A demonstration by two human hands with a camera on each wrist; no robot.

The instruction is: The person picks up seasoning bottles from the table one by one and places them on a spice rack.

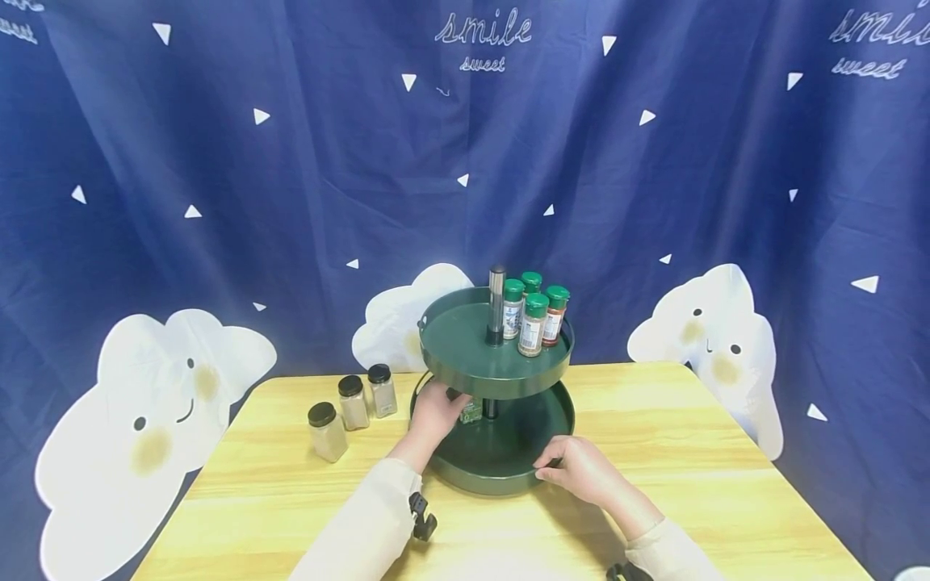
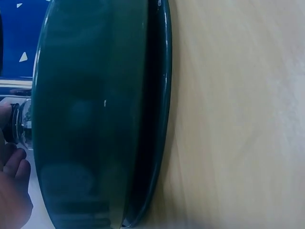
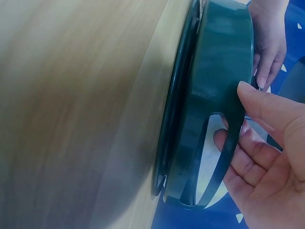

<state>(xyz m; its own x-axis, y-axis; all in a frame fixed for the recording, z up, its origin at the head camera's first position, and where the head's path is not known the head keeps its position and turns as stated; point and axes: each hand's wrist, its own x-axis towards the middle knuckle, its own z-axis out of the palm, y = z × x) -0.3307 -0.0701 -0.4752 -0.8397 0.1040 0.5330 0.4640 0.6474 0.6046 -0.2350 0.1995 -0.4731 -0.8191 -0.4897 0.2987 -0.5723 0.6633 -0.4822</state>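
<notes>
A dark green two-tier round rack has an upper tray (image 1: 494,381) and a lower tray (image 1: 483,484) joined by a central post (image 1: 496,303). My left hand (image 1: 433,413) reaches in between the tiers and grips a small clear jar (image 1: 471,412) by its black lid; green contents show through its wall. In the left wrist view, fingers (image 2: 16,164) curl at the lid of that jar (image 2: 27,125), partly hidden behind the tray wall. At the front right, my right hand (image 1: 581,468) pinches the lower tray's rim, thumb and fingers around the strip above its cutout (image 3: 224,157).
Several green-capped spice bottles (image 1: 534,327) stand on the upper tray, right of the post. Three black-lidded jars (image 1: 353,403) are lined up on the wooden table (image 1: 254,484) to the left. A blue curtain (image 1: 327,161) hangs behind the table.
</notes>
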